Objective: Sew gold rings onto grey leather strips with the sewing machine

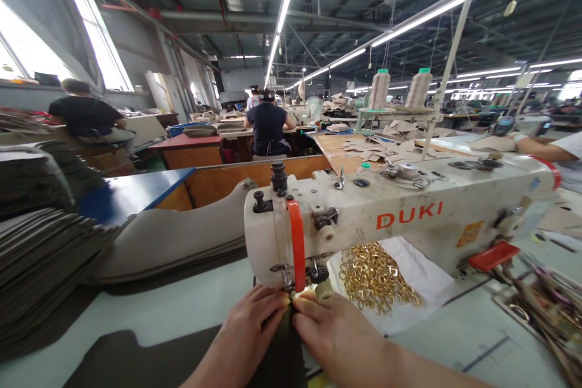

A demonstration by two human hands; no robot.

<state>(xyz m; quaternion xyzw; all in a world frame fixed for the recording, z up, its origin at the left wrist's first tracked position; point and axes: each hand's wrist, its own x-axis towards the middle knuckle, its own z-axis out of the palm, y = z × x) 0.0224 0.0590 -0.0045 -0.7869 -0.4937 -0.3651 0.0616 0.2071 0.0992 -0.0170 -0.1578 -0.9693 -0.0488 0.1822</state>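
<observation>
A white sewing machine (350, 218) with red "DUKI" lettering stands in front of me. Under its needle area lies a dark grey-brown fabric piece (284, 354), which runs down between my forearms. My left hand (252, 322) pinches it at the left of the presser foot, fingers closed together. From the other side, my right hand (334, 327) grips the fabric, its fingertips nearly meeting the left ones. The fingers hide the exact spot at the needle. A flat part of dark fabric (168, 357) spreads over the table to the left.
Gold metal rings (375, 276) lie heaped on a white sheet (425, 270) behind the right hand. Stacked dark panels (40, 279) and grey pieces (177, 233) stand at left. A tray of straps (536, 321) sits at right. Thread cones (380, 91) rise behind; co-workers sit farther off.
</observation>
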